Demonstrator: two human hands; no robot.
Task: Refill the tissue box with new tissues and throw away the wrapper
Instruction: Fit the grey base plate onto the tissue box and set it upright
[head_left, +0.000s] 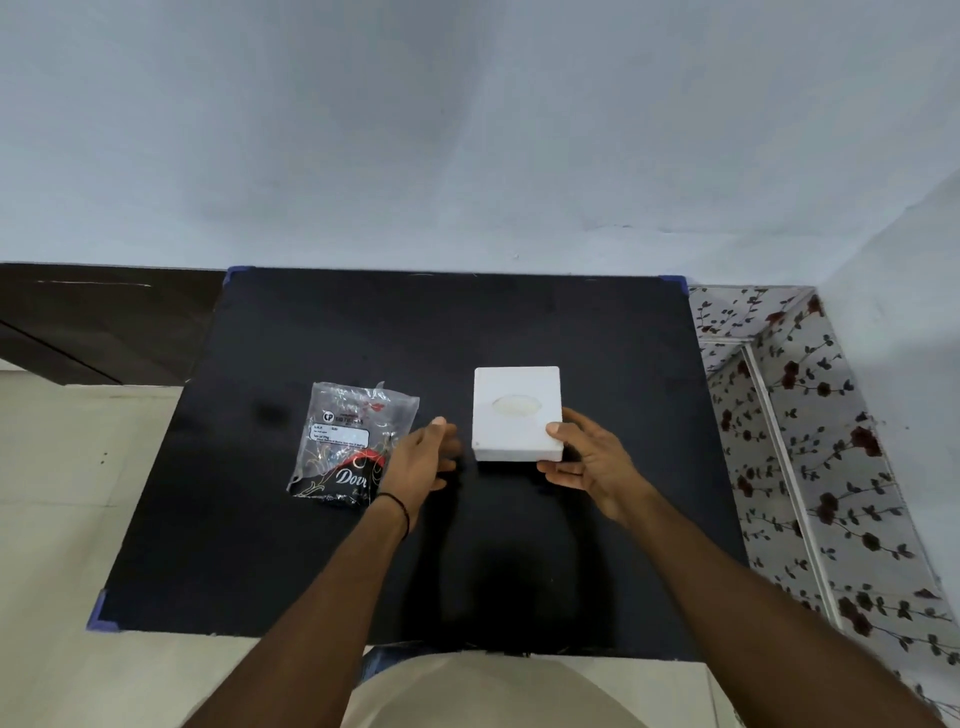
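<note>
At frame centre the right hand (587, 462) grips the white tissue box (517, 413) by its corner, steadying it, while the open left hand (423, 457) hovers empty between box and wrapper (353, 441).

On the table (260, 545) the tissue box (517, 410) lies right of centre, with the wrapper (343, 441) well to its left. The left hand (423, 460) hovers between them, just beside the wrapper. The right hand (592, 467) touches the box's near right corner.
</note>
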